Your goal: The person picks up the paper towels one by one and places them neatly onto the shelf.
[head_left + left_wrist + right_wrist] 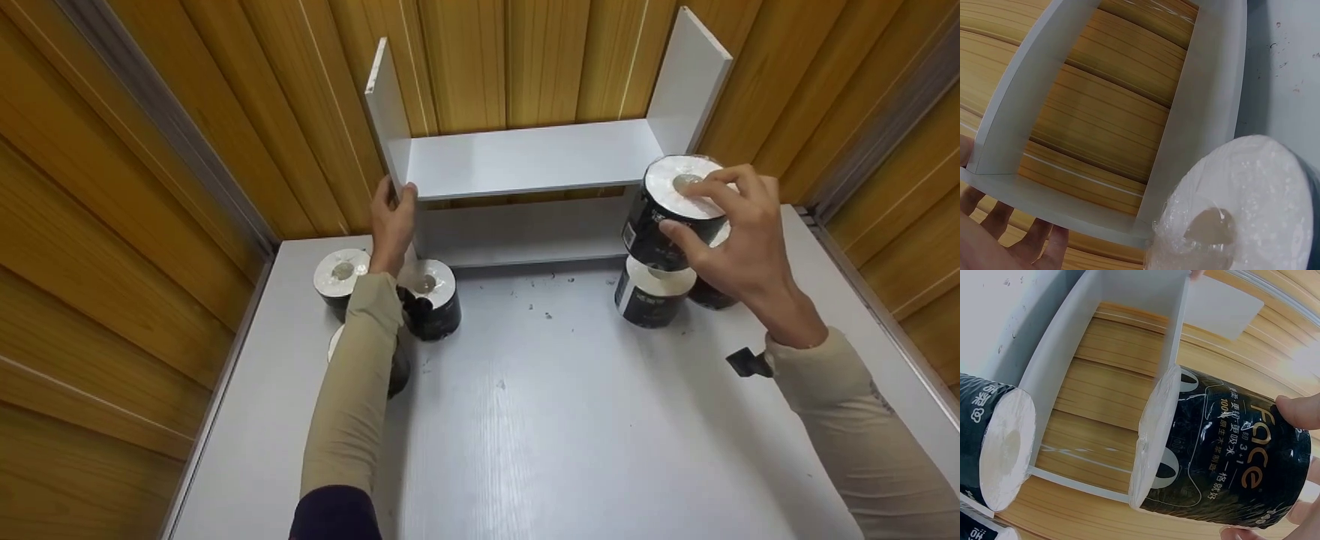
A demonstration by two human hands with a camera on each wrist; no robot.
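Note:
My right hand point(742, 244) grips a toilet paper roll point(664, 229) in dark wrapping with white ends, thumb on its side and fingers over the top. The roll is just above another toilet paper roll point(654, 300); I cannot tell whether they touch. Printed wrapping of the held roll point(1230, 453) fills much of the right wrist view. On the other side, my left hand point(391, 229) holds the left side panel of a white shelf unit point(532, 157), thumb inside and fingers outside. The left wrist view shows those fingers around the shelf's edge point(1067, 211).
Three toilet paper rolls stand at left, including one by the shelf point(439, 307) and one partly under my forearm. Another roll point(712, 294) is behind my right hand. The white table point(525, 420) bears dark specks near the shelf. Wood-patterned walls point(465, 67) enclose it.

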